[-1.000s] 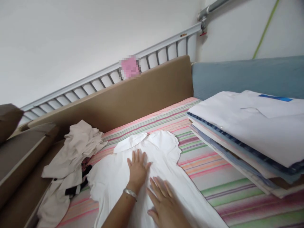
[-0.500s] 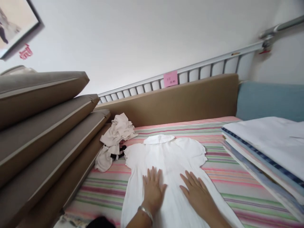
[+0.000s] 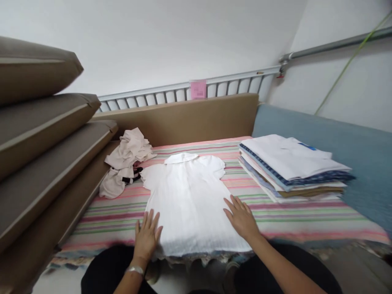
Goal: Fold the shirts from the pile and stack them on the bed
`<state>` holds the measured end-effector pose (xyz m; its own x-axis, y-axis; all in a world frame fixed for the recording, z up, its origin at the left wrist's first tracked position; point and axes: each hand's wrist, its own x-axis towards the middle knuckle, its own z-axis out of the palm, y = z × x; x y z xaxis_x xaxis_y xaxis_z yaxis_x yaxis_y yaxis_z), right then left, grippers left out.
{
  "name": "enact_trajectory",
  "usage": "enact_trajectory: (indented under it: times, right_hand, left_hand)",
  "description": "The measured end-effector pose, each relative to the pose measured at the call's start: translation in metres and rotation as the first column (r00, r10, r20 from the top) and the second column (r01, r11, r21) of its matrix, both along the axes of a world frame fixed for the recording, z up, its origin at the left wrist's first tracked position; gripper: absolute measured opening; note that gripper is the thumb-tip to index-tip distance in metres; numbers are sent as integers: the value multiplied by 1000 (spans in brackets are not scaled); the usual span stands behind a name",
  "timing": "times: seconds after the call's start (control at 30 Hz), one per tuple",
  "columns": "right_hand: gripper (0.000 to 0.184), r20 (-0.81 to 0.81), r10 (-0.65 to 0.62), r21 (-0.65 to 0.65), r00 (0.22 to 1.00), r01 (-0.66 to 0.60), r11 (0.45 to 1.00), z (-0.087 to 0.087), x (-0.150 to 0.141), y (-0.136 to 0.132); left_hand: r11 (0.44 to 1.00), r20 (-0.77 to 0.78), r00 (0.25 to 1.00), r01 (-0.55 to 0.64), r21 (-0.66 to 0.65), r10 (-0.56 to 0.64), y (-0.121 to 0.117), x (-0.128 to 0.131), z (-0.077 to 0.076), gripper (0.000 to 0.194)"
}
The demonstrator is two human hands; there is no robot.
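A white short-sleeved shirt with a collar lies spread flat on a striped cloth, its collar end away from me and its hem near the front edge. My left hand rests with fingers spread at the shirt's lower left edge. At the lower right edge, my right hand lies open, fingertips at the side of the shirt. Neither hand holds anything. A bracelet circles my left wrist.
Folded clothes are stacked on the right. A crumpled beige garment pile lies at the back left. Thick brown cushions tower on the left. Behind stand a brown padded board and a radiator; a blue padded side borders the right.
Both hands have moved apart and toward me, from the middle of the shirt to its two side edges. The view has shifted, showing the hem and the whole folded stack.
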<state>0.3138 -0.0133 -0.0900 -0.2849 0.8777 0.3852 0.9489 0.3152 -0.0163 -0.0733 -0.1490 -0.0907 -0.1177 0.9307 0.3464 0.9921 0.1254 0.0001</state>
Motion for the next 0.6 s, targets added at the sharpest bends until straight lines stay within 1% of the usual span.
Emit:
enact_trajectory:
  times: [0.27,0.43,0.6]
  right_hand:
    - [45,20,-27,-55,999,28,998,6,-3,-3]
    - [45,13,-39,-58,999,40,998,5,-3,-4]
    - [44,-1,-45,-63,999,45,997,3,-2,-4]
  left_hand:
    - [1000,12,1000,2,27,-3,1,3,-1,46]
    - [999,18,1000,5,44,-6,1,2,-3,45]
    - [998,23,1000,5,60,-7,1,3,-2,45]
